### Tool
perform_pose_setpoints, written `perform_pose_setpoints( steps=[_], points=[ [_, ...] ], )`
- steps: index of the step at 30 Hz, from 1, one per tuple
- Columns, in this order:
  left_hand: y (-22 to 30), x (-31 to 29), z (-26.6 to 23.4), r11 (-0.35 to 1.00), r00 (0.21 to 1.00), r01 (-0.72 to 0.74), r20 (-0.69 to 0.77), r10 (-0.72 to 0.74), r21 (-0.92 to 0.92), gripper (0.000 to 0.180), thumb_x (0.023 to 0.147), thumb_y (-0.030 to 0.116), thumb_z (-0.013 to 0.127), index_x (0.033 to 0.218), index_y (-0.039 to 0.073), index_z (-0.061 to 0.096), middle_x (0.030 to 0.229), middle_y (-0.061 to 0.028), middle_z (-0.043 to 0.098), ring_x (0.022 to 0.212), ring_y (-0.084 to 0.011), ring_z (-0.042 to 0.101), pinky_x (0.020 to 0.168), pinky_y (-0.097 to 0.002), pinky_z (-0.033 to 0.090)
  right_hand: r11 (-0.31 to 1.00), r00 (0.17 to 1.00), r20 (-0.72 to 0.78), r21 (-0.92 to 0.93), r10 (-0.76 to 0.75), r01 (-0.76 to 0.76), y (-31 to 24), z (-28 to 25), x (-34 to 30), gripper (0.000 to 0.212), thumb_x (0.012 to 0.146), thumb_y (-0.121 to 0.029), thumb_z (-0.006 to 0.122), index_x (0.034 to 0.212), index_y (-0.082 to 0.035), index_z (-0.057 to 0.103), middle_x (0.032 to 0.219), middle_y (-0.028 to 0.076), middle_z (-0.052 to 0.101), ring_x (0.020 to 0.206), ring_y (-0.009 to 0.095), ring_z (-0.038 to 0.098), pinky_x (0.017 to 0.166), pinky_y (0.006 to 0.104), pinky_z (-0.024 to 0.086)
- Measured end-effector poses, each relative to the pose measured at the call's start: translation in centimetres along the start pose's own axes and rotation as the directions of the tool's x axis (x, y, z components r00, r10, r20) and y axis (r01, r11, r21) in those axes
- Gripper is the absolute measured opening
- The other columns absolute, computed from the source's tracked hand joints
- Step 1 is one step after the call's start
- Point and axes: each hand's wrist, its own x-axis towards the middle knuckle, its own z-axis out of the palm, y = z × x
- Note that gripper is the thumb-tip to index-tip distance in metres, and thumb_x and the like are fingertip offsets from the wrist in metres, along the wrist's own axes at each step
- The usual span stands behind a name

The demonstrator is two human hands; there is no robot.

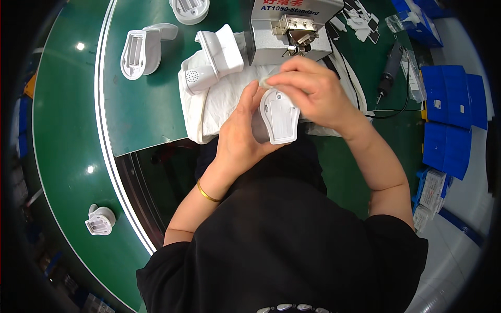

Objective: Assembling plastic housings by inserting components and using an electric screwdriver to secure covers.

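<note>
My left hand (238,136) is closed round a white plastic housing (283,124) with an open, recessed battery compartment facing up. The housing is held over the near edge of the white cloth (201,117). At its far end, the thumb and fingers of my right hand (319,94) are pinched together on a small pale piece, too little of which shows to name. Beyond my left hand, another white housing (224,49) with a round patch of small holes lies tilted on the cloth.
A grey bench machine (289,34) with a metal mechanism stands ahead. More white housings (136,55) sit on the green table at left, one housing (100,221) on the green strip beyond. At right lie a black electric screwdriver (390,70) with a cable and blue bins (444,96).
</note>
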Motion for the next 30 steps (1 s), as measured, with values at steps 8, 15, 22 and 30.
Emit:
perform_pose_setpoints(
  steps=[8,15,22,30],
  points=[
    [-0.3,0.9,-1.2,0.986,0.995,0.062,0.084,-0.049,-0.156,0.123,0.060,0.022,0.095,0.153,0.003,0.016,0.131,-0.0212,0.058,0.118,-0.0339,0.060,0.098,-0.0408,0.050,0.866,0.914,-0.231,-0.307,0.334,-0.394,4.4,-9.6,-2.6,0.018,0.085,-0.003,0.069,0.102,-0.005,0.072,0.099,0.008,0.064,0.088,0.019,0.062,0.077,0.0275,0.048],
    [3.6,1.7,-3.3,0.515,0.980,0.116,0.014,-0.198,-0.849,0.128,0.065,0.021,0.094,0.156,0.010,0.005,0.143,-0.0188,0.045,0.133,-0.0276,0.046,0.110,-0.0410,0.038,0.825,0.957,-0.085,0.532,0.277,-0.192,-2.2,-6.4,-2.8,0.030,0.081,0.003,0.069,0.111,0.004,0.061,0.116,0.014,0.062,0.110,0.025,0.059,0.099,0.0355,0.044],
    [6.9,4.1,-9.8,0.944,0.951,-0.269,-0.101,0.292,0.189,0.085,0.069,0.007,0.083,0.144,0.007,0.045,0.143,-0.0226,0.044,0.127,-0.0369,0.052,0.104,-0.0447,0.045,0.626,0.906,0.205,0.665,0.371,-0.407,-7.4,-3.6,-0.5,0.055,0.075,-0.003,0.084,0.120,-0.003,0.051,0.108,0.002,0.061,0.098,0.010,0.058,0.087,0.0269,0.047],
    [3.8,14.7,-19.2,0.921,0.954,-0.145,-0.194,0.226,0.361,0.056,0.069,-0.006,0.076,0.122,0.004,0.058,0.112,-0.0114,0.066,0.088,-0.0244,0.065,0.077,-0.0325,0.054,0.836,0.970,-0.224,0.547,0.096,0.044,-6.0,-6.8,5.1,0.071,0.080,-0.004,0.080,0.140,0.003,0.043,0.123,0.015,0.062,0.102,0.019,0.064,0.089,0.0326,0.051]
  ],
)
